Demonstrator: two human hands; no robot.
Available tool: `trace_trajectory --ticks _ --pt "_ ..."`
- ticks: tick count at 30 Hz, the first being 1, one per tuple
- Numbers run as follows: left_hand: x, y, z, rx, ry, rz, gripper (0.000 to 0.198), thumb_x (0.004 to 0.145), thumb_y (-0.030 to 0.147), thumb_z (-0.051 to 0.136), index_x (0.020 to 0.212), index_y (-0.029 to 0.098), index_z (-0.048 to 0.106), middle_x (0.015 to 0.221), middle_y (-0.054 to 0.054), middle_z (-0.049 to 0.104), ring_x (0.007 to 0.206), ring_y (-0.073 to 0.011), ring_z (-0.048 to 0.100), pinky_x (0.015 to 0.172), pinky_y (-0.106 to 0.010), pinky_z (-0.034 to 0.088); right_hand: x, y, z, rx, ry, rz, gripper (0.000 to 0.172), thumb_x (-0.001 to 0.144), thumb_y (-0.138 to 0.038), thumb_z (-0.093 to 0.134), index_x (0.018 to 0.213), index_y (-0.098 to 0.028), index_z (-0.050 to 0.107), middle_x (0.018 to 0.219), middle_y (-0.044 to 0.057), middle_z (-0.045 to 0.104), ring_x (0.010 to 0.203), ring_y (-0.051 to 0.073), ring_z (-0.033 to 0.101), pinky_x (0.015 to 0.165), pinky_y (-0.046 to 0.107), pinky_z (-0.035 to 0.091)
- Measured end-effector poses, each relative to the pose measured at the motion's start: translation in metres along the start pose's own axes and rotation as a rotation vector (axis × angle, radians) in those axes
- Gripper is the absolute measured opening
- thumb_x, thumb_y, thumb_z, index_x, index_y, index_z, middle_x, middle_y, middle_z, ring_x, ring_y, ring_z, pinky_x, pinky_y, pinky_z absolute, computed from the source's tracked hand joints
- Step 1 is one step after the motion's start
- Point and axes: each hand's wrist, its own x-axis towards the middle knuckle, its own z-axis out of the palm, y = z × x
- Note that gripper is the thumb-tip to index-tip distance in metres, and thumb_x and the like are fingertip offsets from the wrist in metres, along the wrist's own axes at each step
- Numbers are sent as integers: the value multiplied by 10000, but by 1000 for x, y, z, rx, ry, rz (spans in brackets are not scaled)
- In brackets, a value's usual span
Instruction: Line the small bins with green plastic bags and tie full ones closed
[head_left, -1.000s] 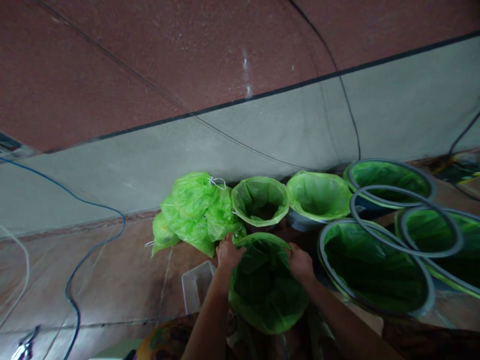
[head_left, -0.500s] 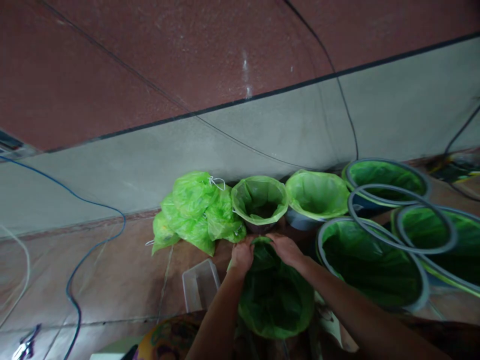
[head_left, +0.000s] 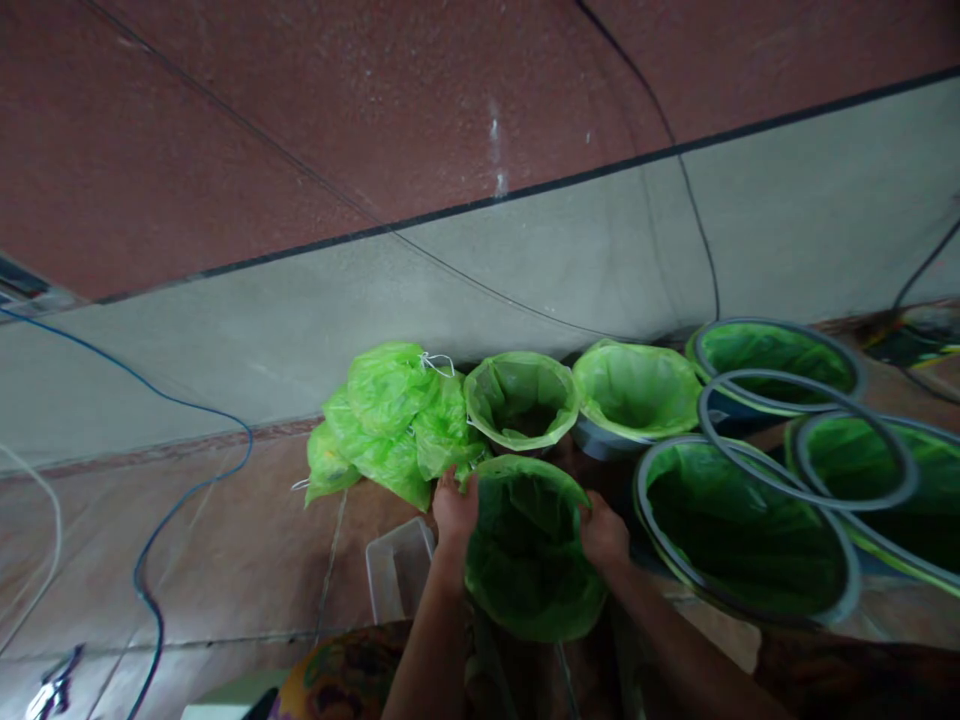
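Observation:
A bin lined with a translucent green bin liner (head_left: 536, 560) stands in front of me, its mouth facing up toward me. The liner is folded over the rim, and the bin's outer wall is mostly hidden. At the upper left of that rim, my left hand (head_left: 456, 508) is closed on the liner's edge, fingertips pointing up. My right hand (head_left: 604, 535) grips the same liner at the right side, thumb and fingers at the edge. Just behind stand another lined bin (head_left: 551, 438) and a grey lined bin (head_left: 611, 440).
Several tied green bags (head_left: 386, 430) are piled against the wall to the left. A clear plastic container (head_left: 386, 580) lies on the tiled floor. On the right are several larger lined bins (head_left: 851, 575), with a loose grey ring (head_left: 911, 470) across them. A blue cable (head_left: 180, 405) trails at left.
Both hands have moved from the liner's far edge outward and toward me, along opposite sides of the rim. The liner's mouth now looks rounder and wider at the far side.

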Motion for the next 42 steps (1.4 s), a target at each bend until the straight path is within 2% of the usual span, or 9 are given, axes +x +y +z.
trace_trajectory --ticks 3,7,14,17,25,30,34,39,42 --pt "6 3 -1 37 7 8 434 903 347 450 1247 103 553 1202 -148 637 1117 -228 593 945 -318 457 -22 8 9 33 68 37 364 923 -315 360 1155 -104 544 971 148 677 870 230 640 729 301 433" --pt "11 16 5 107 -8 175 381 926 297 395 1211 141 595 1197 -119 643 1113 -212 589 982 -325 436 -10 -13 -11 55 264 -182 453 891 -356 441 1261 -104 504 1206 173 596 1092 273 548 930 371 404" --pt "7 21 23 180 -235 297 332 925 255 424 1189 219 621 1152 -67 677 1068 -180 615 965 -291 439 53 -73 -30 -1 -111 -602 305 911 -219 423 1138 -196 625 1116 68 665 1057 187 566 937 292 385" --pt "5 13 25 212 -295 228 341 904 286 477 1215 256 612 1161 -58 679 1061 -195 625 939 -286 449 59 -68 -18 -45 -233 -613 282 920 -205 414 1115 -186 617 1068 71 679 1015 174 596 877 258 390" --pt "1 11 24 335 -277 162 418 864 222 495 1279 206 544 1138 -96 674 1045 -224 626 918 -310 454 54 -62 -21 -77 -210 -551 265 942 -208 359 1013 -164 611 962 80 689 871 162 625 740 237 378" --pt "4 18 4 256 -131 225 701 745 224 650 1395 157 396 1320 -144 549 1234 -275 494 1027 -412 390 25 -32 -10 -75 -121 -210 290 950 -245 332 1037 -164 597 935 84 691 830 176 638 682 253 383" --pt "10 17 -15 79 -24 134 599 799 326 608 1349 143 458 1304 -132 567 1185 -240 542 990 -349 434 -7 1 -1 -44 8 -50 376 941 -300 347 1188 -106 553 1035 149 674 880 223 645 731 299 428" --pt "12 22 -9 18 -35 130 378 913 308 441 1224 152 590 1216 -107 642 1118 -203 596 959 -301 445 7 -17 -23 23 269 -217 436 924 -362 399 1232 -95 552 1189 164 620 1094 252 568 922 349 413" --pt "9 26 3 78 -101 189 347 936 288 397 1167 187 635 1165 -90 671 1067 -195 620 927 -296 451 37 -50 -36 57 167 -440 363 936 -297 377 1164 -154 620 1151 109 658 1055 199 585 935 304 407"
